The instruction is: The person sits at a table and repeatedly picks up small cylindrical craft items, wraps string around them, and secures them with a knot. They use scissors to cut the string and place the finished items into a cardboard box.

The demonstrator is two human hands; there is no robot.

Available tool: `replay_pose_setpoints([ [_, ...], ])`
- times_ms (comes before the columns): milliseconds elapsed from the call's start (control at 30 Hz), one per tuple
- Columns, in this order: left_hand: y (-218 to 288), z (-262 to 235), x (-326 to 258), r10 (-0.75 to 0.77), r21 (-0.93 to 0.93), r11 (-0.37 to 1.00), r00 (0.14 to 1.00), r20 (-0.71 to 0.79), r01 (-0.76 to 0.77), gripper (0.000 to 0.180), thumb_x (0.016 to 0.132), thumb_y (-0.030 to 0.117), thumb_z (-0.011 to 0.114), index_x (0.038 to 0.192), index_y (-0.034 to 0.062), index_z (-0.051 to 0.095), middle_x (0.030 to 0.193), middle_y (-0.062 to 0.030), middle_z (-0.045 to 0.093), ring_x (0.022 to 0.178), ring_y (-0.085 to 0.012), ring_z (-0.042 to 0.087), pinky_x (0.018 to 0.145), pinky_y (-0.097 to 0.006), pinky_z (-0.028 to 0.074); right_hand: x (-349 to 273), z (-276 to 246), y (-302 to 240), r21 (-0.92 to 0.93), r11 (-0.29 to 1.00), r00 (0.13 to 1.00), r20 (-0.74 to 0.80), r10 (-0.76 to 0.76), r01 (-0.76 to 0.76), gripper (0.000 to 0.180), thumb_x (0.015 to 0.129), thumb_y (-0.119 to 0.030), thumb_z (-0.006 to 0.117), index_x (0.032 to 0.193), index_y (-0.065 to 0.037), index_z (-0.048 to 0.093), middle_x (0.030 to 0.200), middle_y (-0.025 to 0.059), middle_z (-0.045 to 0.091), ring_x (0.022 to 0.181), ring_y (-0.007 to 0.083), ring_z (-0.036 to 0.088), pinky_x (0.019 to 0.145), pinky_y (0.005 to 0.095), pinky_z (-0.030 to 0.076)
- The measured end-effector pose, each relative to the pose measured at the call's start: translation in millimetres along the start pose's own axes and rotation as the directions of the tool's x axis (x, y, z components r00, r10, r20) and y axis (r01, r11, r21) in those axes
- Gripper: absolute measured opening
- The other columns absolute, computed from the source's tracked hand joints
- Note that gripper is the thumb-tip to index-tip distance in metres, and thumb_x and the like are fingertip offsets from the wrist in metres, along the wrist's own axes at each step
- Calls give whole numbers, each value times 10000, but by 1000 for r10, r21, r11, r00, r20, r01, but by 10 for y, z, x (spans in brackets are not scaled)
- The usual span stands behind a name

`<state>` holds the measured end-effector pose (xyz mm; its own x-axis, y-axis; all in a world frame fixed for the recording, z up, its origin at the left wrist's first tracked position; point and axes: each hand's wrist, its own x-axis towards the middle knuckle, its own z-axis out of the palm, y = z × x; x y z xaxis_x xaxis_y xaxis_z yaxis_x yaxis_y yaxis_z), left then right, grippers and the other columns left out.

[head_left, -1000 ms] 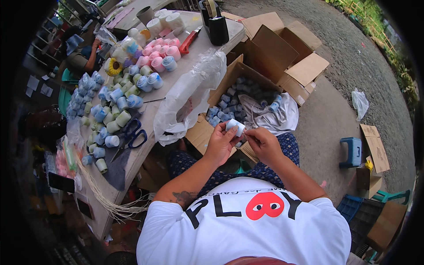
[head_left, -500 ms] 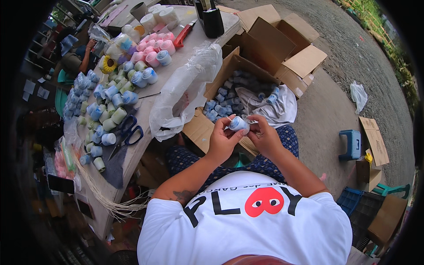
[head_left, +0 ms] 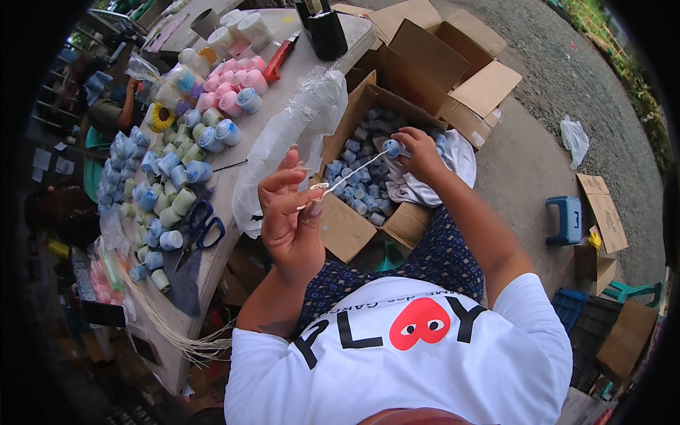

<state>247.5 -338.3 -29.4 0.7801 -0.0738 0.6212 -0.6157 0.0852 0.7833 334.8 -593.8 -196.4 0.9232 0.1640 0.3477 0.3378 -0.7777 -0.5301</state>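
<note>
While you work with both arms raised over your lap, the long grey table [head_left: 354,34] runs along your left side, the largest thing around you. Next in size comes the open cardboard box [head_left: 354,115], just in front of your knees, its flaps spread outward and many blue cylinders [head_left: 363,195] piled inside. Between table and box, a crumpled clear plastic bag [head_left: 312,110] drapes over the table's edge. A pale cloth [head_left: 460,164] lies bunched over the box's right side, and a bundle of cream strands [head_left: 170,334] hangs off the near end of the table.

Your left hand [head_left: 290,219] is up near the plastic bag, forefinger and thumb pinched narrowly on a string end, the other fingers lifted and loosely bent. Your right hand [head_left: 423,157] is out above the box, its fingers closed around one small blue cylinder. Blue-handled scissors [head_left: 190,239] lie on the table, near green cylinders [head_left: 184,202]; pink cylinders [head_left: 230,105] cluster farther up.

The held cylinder [head_left: 394,148] sits at your right fingertips, over the box, its end turned toward your left hand. Thinnest of all, the white string [head_left: 361,167] stretches nearly straight from that end to your left pinch.
</note>
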Motion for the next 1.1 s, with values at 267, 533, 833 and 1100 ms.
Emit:
replay_pose_setpoints([
  [267,-602,128,-187,-259,-56,963,963,77,264,78,886,26,564,942,62,604,1127,-91,448,1211,-257,412,1053,-424,303,-18,-244,-728,727,621,954,267,138,-293,366,948,-203,483,1277,-41,484,1262,134,525,1177,211,486,982,303,368],
  [533,-2093,72,-77,-775,-322,611,630,-57,723,145,942,126,514,1008,27,597,1142,-92,542,1080,-134,514,924,-274,413,-551,-67,-601,633,661,914,312,260,-404,169,946,-143,496,1004,-28,605,875,86,632,814,188,600,742,290,459],
  [833,-3617,127,-908,-897,946,185,438,53,266,560,725,263,745,1188,62,500,1193,-178,497,1129,-349,475,942,-419,407,-549,-179,-120,568,465,722,404,562,-679,125,933,-147,537,947,-24,553,746,39,519,710,87,481,660,218,417],
  [1100,-3627,90,-985,-808,972,163,588,32,171,556,722,213,723,1209,88,484,1216,-143,462,1207,-322,385,976,-445,342,-470,-259,-155,529,599,790,285,542,-602,132,873,-100,609,959,-1,621,842,65,593,760,122,557,699,240,444],
])
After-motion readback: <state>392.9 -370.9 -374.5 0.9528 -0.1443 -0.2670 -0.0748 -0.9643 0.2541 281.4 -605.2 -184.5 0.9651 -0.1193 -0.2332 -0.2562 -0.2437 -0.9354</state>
